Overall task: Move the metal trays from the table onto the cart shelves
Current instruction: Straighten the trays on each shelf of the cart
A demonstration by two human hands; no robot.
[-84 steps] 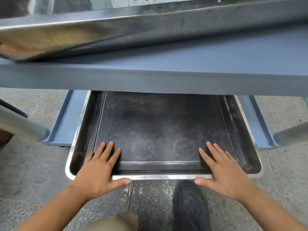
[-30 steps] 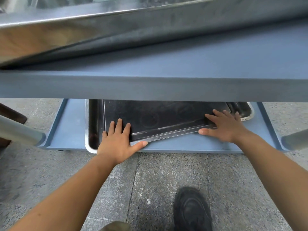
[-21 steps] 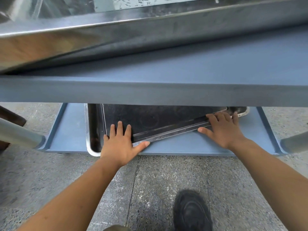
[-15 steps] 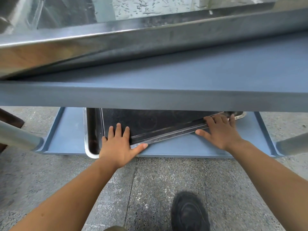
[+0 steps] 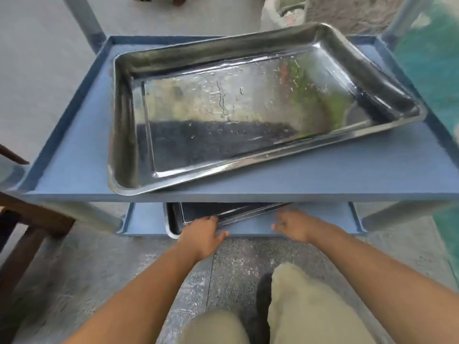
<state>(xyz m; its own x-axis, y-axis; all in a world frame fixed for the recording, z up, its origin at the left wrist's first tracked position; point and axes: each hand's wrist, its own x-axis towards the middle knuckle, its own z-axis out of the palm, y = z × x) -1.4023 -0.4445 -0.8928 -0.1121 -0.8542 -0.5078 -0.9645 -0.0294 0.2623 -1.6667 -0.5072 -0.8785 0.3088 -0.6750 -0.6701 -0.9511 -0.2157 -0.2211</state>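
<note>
A big shiny metal tray (image 5: pixel 248 100) lies skewed on the blue cart's top shelf (image 5: pixel 323 175). On the lower shelf (image 5: pixel 146 219) sits a darker metal tray (image 5: pixel 198 211), also skewed, its right end further in and mostly hidden under the top shelf. My left hand (image 5: pixel 202 234) rests flat on that tray's near left corner, fingers over the rim. My right hand (image 5: pixel 293 227) hovers with relaxed fingers at the tray's near edge, above the bare shelf. Motion blur hides whether it touches the rim.
Grey cart posts stand at the left (image 5: pixel 99 217) and right (image 5: pixel 397 214) front corners. Dark wooden furniture (image 5: pixel 32 219) stands close on the left. My knees and a black shoe (image 5: pixel 263 294) are over the speckled floor in front of the cart.
My view has risen, so the top tray now shows in full. The lower tray has slid further in under the top shelf. My right hand has eased back from its rim.
</note>
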